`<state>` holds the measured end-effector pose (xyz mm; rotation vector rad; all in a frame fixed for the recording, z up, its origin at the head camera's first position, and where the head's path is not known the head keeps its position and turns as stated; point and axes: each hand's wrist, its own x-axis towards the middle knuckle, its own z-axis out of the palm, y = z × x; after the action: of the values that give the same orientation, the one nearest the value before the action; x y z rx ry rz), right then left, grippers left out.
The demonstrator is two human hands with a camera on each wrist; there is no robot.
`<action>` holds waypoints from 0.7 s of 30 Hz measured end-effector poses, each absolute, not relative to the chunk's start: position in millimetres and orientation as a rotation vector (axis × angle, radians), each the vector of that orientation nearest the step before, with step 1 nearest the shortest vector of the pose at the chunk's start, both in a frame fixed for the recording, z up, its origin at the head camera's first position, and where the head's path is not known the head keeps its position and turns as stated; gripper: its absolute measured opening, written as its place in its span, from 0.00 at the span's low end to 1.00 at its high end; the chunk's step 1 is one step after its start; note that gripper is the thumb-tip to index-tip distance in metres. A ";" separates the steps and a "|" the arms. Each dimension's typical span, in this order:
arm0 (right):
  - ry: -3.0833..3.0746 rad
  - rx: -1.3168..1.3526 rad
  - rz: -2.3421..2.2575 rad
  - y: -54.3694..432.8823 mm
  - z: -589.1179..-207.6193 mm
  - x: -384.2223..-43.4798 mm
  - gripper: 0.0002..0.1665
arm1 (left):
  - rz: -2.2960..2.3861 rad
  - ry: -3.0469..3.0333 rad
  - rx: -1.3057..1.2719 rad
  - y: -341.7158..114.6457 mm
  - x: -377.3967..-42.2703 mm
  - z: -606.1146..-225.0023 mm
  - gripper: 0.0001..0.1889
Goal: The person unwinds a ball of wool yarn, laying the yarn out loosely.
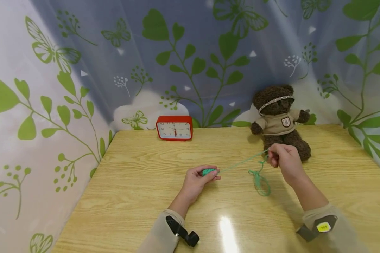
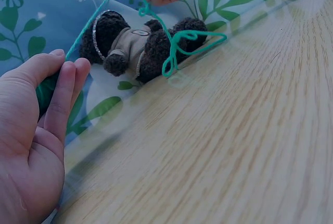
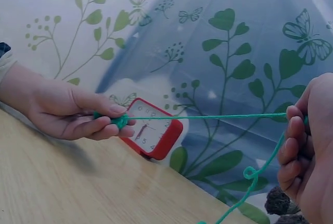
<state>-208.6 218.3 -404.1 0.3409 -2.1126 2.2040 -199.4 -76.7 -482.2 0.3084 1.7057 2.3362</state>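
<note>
A small wound bundle of green yarn (image 1: 208, 172) lies between the thumb and fingers of my left hand (image 1: 194, 182), held just above the table. From it a single strand (image 3: 208, 116) runs taut to my right hand (image 1: 285, 161), which pinches it between thumb and curled fingertips. Below the right hand a loose, looped tail of yarn (image 1: 260, 182) hangs down, with a small knot-like curl (image 3: 251, 173) in the right wrist view. In the left wrist view the left palm (image 2: 31, 156) faces the camera, and the bundle is mostly hidden behind the fingers.
Behind the right hand a brown teddy bear (image 1: 280, 123) in a beige shirt sits at the table's back edge. A red alarm clock (image 1: 174, 128) stands at the back, left of the bear. Leaf-patterned curtains (image 1: 196, 70) border the wooden table (image 1: 130, 196).
</note>
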 end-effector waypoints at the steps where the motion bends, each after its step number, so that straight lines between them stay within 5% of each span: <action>1: -2.099 0.339 2.201 219.9 -403.3 -208.7 0.25 | 2.339 1.704 0.310 -76.8 -199.4 -482.3 0.20; 21: -1.707 0.190 2.302 243.9 -387.0 -211.8 0.27 | 2.386 1.651 0.289 -76.8 -200.6 -484.4 0.19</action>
<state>-211.8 243.9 -387.0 0.1895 -1.7071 2.3020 -200.6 -76.8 -484.4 0.2894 1.6508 2.3856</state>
